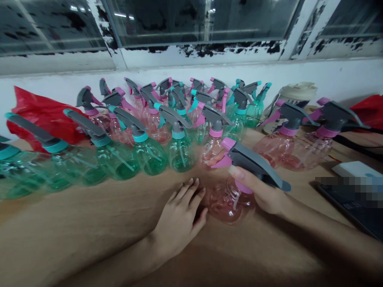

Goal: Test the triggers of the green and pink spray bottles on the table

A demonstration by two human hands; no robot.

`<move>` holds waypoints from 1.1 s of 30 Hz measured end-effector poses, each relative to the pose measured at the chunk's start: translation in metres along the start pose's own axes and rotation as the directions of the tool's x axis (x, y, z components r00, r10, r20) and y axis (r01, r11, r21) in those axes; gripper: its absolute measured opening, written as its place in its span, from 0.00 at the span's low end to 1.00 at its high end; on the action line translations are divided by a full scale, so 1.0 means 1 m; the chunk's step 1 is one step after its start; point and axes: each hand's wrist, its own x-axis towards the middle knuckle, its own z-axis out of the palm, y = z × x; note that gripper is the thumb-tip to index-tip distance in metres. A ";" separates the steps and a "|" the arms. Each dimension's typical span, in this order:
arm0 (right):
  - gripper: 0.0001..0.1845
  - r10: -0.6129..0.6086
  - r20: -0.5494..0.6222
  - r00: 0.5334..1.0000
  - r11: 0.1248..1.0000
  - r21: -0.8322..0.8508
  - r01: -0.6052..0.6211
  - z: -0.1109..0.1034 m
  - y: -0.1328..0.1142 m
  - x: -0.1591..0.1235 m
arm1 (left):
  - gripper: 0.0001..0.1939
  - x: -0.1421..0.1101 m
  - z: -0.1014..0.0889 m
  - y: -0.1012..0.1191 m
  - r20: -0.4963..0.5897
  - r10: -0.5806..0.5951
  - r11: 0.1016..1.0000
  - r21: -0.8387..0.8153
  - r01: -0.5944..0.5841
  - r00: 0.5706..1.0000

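Observation:
A pink spray bottle (229,205) with a grey and pink trigger head stands tilted in front of me. My right hand (254,185) is closed around its neck and trigger, thumb on the near side; most of its other fingers are hidden behind the bottle. To the left of that bottle, my left hand (182,217) lies on the wooden table (89,231), palm down with fingers stretched out, holding nothing. Just beyond the hands stand a green spray bottle (181,155) and another pink spray bottle (212,145).
Several green and pink spray bottles crowd the table's far side, with a row of green ones at left. Two pink bottles (275,139) stand at right. A red plastic bag (48,117), a white lidded tub (296,93) and a dark phone (350,205) lie around them.

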 end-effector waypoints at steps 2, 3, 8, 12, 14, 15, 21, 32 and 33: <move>0.11 -0.026 -0.020 0.999 0.999 -0.035 0.026 -0.002 0.002 0.000 | 0.19 0.000 0.000 0.000 0.000 0.001 1.000 0.003 -0.001 1.000; 0.11 -0.041 -0.036 0.998 0.998 -0.052 0.039 -0.003 0.003 0.000 | 0.19 0.000 0.000 0.000 0.000 0.002 1.000 0.004 -0.002 1.000; 0.10 -0.082 -0.111 0.990 0.991 -0.117 0.069 -0.002 -0.004 0.002 | 0.20 0.000 0.000 0.000 0.012 -0.005 1.000 -0.006 0.005 1.000; 0.14 -0.068 -0.146 0.987 0.988 -0.151 0.046 0.004 -0.016 0.005 | 0.20 0.000 0.001 0.000 0.010 0.000 1.000 -0.002 0.000 1.000; 0.14 -0.084 -0.158 0.984 0.985 -0.163 0.058 0.005 -0.018 0.006 | 0.20 0.000 0.001 0.000 0.009 0.002 1.000 -0.004 -0.002 1.000; 0.14 -0.086 -0.155 0.984 0.986 -0.153 0.062 0.004 -0.018 0.007 | 0.20 0.000 0.001 0.000 0.007 0.002 1.000 -0.007 -0.002 1.000; 0.08 -0.036 -0.131 0.991 0.999 -0.001 0.036 0.002 -0.008 0.007 | 0.19 0.000 0.000 0.000 0.013 0.000 1.000 -0.005 0.000 1.000; 0.10 0.072 -0.105 0.992 0.995 0.071 -0.065 0.004 -0.007 0.003 | 0.19 0.000 -0.001 0.000 0.016 -0.001 1.000 -0.010 0.001 1.000; 0.11 0.078 -0.100 0.992 0.994 0.080 -0.070 0.003 -0.006 0.003 | 0.19 0.000 -0.001 0.000 0.016 -0.002 1.000 -0.009 0.003 1.000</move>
